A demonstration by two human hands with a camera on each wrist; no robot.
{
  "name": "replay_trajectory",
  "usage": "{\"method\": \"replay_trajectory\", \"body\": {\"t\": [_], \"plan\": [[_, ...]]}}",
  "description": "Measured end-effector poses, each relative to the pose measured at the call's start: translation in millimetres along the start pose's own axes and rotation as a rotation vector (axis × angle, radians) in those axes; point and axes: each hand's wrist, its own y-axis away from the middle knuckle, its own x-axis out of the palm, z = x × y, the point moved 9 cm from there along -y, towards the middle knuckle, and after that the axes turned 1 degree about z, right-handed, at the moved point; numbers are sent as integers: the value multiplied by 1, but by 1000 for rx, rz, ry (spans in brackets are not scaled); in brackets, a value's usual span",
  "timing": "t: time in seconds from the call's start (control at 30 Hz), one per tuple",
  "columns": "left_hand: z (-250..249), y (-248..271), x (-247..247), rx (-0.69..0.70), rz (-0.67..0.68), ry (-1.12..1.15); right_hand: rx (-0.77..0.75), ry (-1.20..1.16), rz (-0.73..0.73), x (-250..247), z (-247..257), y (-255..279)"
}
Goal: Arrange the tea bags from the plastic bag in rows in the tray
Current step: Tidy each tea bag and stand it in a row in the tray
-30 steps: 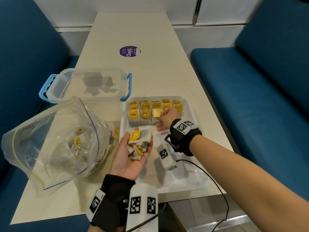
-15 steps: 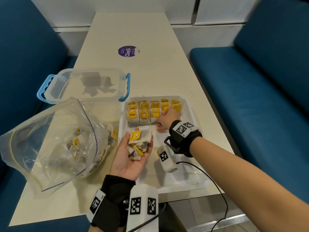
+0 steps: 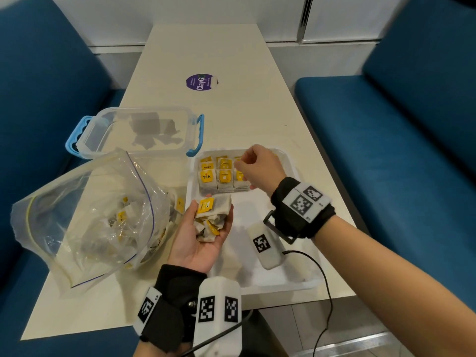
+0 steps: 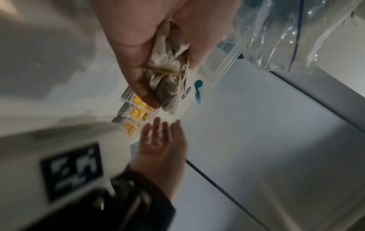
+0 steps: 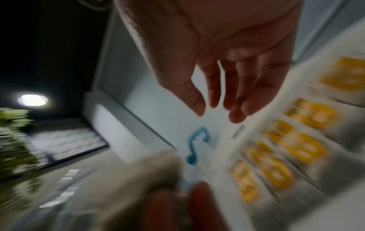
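A: What lies around the tray?
B: A clear box with blue handles stands just beyond its far left corner, and the plastic bag slumps on the table to its left, some tea bags inside. A purple sticker sits farther up the table, and blue seats run along both sides.

A: And the hands?
B: The left hand is palm up at the tray's left edge, fingers curled round a small heap of tea bags. The right hand hangs over the tray's far end with its fingers loosely spread, holding nothing, and hides the right end of the rows of tea bags.

A: Any room left?
B: The tray's near half is bare white, though the right wrist camera and its cable hang over it. The tray's near edge lies close to the table's near edge.
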Motion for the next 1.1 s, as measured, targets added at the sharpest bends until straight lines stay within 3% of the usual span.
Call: {"method": "replay_trajectory", "body": {"t": [0.13,0.27,0.47,0.77,1.1], "plan": [[1,2,5,6,8,-34,-286,193,240,11,51,39],[0,2,8,39,15,-90,-396,411,418,28,50,66],[3,6,9,48,34,-148,-450,477,422,30,46,77],[13,8,20,43,69,-212,-395,536,375,28,42,73],[20,7,31,43,76,-222,-373,232,261,2,43,72]]}}
